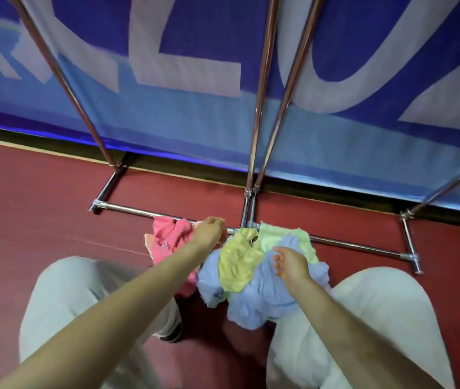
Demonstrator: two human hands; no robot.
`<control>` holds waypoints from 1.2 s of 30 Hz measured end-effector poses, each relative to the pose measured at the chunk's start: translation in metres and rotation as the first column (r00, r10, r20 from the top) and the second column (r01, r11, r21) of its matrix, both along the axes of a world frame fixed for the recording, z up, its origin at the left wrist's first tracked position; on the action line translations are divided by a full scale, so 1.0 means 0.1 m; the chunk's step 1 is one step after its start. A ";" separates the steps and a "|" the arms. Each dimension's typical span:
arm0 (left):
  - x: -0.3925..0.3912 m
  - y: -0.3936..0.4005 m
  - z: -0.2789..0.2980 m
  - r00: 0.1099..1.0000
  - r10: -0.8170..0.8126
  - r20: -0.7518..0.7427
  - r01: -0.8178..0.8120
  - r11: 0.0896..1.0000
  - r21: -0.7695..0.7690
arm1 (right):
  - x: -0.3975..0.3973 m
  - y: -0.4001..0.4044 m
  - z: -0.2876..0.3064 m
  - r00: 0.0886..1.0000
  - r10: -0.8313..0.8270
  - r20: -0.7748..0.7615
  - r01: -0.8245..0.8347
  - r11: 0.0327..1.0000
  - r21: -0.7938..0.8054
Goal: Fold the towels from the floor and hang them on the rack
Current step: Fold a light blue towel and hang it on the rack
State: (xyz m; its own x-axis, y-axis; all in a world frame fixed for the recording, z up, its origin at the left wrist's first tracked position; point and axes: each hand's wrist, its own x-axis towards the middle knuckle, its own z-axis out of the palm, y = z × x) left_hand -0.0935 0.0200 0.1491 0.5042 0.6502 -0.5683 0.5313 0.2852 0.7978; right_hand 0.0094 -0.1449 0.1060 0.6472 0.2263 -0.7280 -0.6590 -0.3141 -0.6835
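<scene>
A crumpled heap of towels (251,265) lay on the red floor (40,209) against the rack (259,108) base bar. The left hand (209,231) pinched a pink towel (167,237); the right hand (290,265) hovered, fingers spread. Banner (195,51) lettering was unreadable.

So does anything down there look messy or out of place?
Yes: the towels lie in a crumpled heap on the red floor against the rack's bottom bar, not hung. The pink towel, yellow towel, green towel and blue towel overlap, all unfolded.
</scene>
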 end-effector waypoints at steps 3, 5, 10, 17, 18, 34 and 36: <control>0.12 -0.03 -0.52 0.995 0.019 -0.099 -0.032 0.991 -0.128 | 0.10 -0.08 -0.55 0.995 -0.010 -0.102 -0.003 0.991 -0.131; 0.23 -0.04 -0.84 0.989 0.037 -0.141 -0.064 0.978 -0.197 | 0.16 -0.09 -0.84 0.993 0.038 -0.114 -0.061 0.976 -0.208; 0.59 -0.14 -1.53 0.982 0.018 -0.186 -0.067 0.962 -0.263 | 0.31 -0.01 -1.41 0.931 0.366 0.011 -0.331 0.854 -0.400; 0.59 -0.67 -2.52 0.964 -0.140 -0.224 0.054 0.935 -0.350 | 0.74 0.03 -1.90 0.555 0.823 0.124 -0.594 0.495 -0.634; 0.54 -0.78 -2.64 0.953 -0.164 -0.253 0.075 0.942 -0.328 | 0.78 0.01 -1.97 0.523 0.840 0.146 -0.596 0.482 -0.642; 0.41 -1.04 -2.85 0.943 -0.188 -0.273 0.160 0.980 -0.122 | 0.98 0.19 -2.17 -0.288 0.957 -0.025 -0.601 -0.201 -0.773; 0.45 -1.00 -2.78 0.949 -0.209 -0.236 0.174 0.972 -0.158 | 0.98 0.18 -2.12 -0.205 0.979 0.007 -0.636 -0.128 -0.761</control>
